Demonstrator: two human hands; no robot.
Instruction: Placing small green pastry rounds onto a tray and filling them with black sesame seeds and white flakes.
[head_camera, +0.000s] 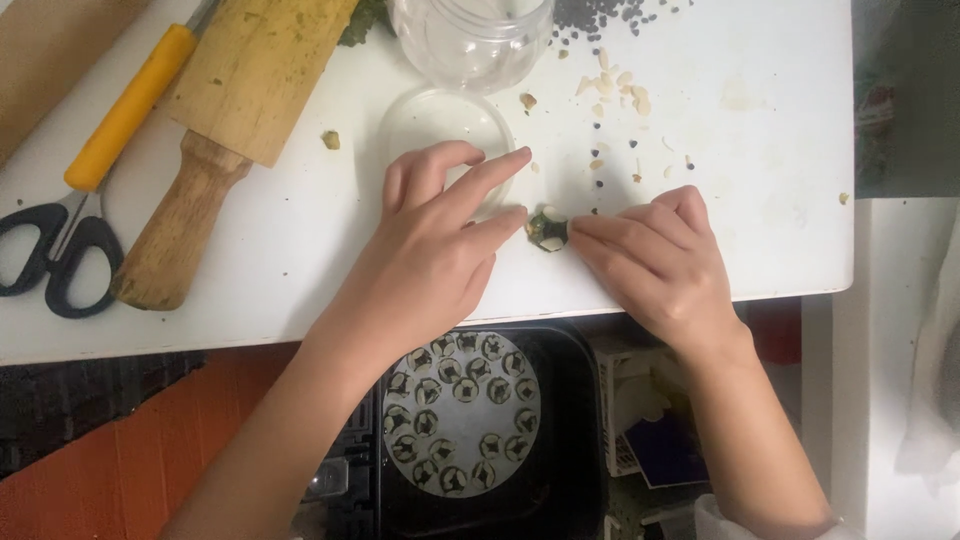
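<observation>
So the little dough piece (547, 232) is sat on the white board (760, 150), near its front edge, and it's pinched from both sides at once. It looks tiny and light, pale dough with dark green bits worked in, so it's probably soft and a bit tacky, easily squashed out of shape if squeezed hard. Best taken by the edges with fingertips only, which is pretty much how it's held here.

The left hand (430, 250) is laid palm-down, fingers stretched toward the right, with the lower fingertips touching the piece's left side. The right hand (650, 260) is curled, fingers bunched together, tips pressed against the piece's right side. Both forearms come up from below the board's edge.

Around it: a clear plastic jar (470, 35) and its round lid (440, 125) just behind the left hand, a wooden rolling pin (215, 130), scissors (60, 250), and a black tray (560, 440) below, with a round sheet of finished pieces (462, 412).
</observation>
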